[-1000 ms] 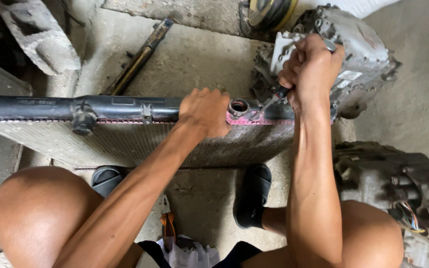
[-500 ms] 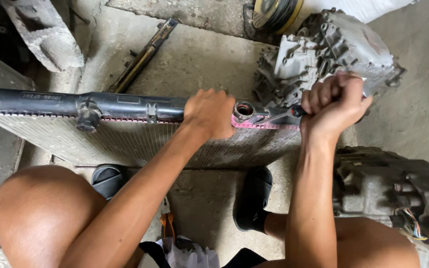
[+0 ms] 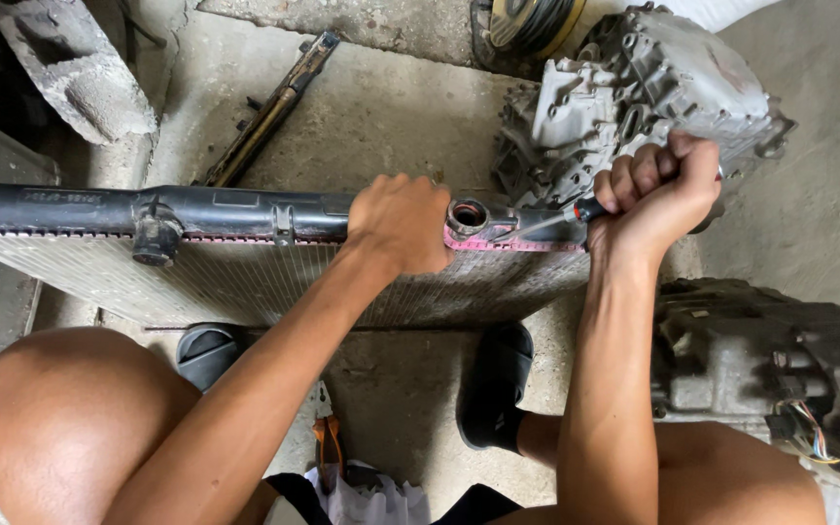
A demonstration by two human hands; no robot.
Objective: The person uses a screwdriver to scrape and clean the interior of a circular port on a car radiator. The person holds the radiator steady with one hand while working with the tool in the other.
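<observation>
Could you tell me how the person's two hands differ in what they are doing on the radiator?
The left hand lies over the radiator's black top tank, gripping it; the right hand is a closed fist around a screwdriver. The left holds no tool; the right aims its tip beside the round filler neck. Both are bare and work at the top edge.

Gearbox casing (image 3: 653,92), concrete block (image 3: 75,68), black sandals (image 3: 498,384)
</observation>
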